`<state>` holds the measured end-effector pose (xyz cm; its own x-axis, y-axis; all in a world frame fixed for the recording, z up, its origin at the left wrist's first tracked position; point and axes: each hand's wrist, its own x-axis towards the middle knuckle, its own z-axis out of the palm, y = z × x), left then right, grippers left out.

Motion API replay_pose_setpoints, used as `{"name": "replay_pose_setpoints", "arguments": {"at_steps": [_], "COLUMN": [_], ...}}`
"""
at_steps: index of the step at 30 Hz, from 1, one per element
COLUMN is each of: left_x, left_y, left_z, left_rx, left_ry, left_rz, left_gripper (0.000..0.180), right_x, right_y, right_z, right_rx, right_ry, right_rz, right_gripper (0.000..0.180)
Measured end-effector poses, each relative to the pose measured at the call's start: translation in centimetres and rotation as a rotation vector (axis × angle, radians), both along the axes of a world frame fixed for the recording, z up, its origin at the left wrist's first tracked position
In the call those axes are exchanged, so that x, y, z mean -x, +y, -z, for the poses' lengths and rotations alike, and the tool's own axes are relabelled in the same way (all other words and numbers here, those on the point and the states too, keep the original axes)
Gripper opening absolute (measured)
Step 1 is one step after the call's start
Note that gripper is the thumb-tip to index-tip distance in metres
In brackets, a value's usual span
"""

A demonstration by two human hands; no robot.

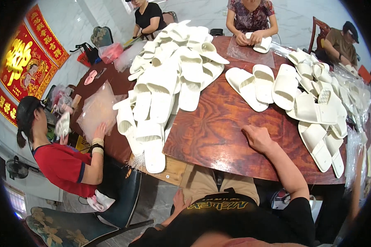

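Observation:
My right hand [257, 139] rests over the wooden table [210, 131], its fingers curled into a pinch. A faint thin strand seems to lie by the fingertips, too fine to name. Low beside my lap, my left hand [180, 203] lies against my thigh with the fingers stretched out and holds nothing. Beyond my right hand sit a pair of white slippers [247, 88] and a single white slipper [285, 86]. To the left rises a large heap of white slippers [169, 74]; one slipper [154, 144] sticks out over the near table edge.
More white slippers [317, 109] and clear plastic bags [354, 94] crowd the right side. A person in red [68, 164] at the left touches a clear bag [97, 109]. Across the table, another person's hands [255, 38] hold a slipper. A chair [74, 224] stands lower left.

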<state>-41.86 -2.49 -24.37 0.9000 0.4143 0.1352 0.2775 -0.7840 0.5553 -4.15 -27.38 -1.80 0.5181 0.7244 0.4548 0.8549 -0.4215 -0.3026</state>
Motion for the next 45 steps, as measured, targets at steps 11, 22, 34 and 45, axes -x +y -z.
{"name": "replay_pose_setpoints", "arguments": {"at_steps": [11,22,34,45], "left_x": [6.5,-2.1,-3.4,-13.4], "left_y": [-2.1,-0.5,0.5,8.1], "left_z": [-1.4,0.7,-2.7,-2.9], "left_rx": [0.555,0.402,0.538,-0.4], "left_ry": [0.193,0.174,-0.019,-0.345], "left_rz": [-0.124,-0.068,-0.239,-0.186], "left_gripper": [0.06,0.052,0.048,0.058], "right_x": [-0.3,-1.1,-1.3,0.9], "right_y": [-0.5,-0.3,0.5,-0.9], "right_z": [-0.1,1.7,1.5,1.3], "right_rx": [-0.017,-0.021,0.068,-0.002], "right_ry": [0.017,-0.034,0.019,-0.02], "right_rz": [0.003,-0.001,0.071,0.04], "right_gripper": [0.015,0.02,0.018,0.012]}}
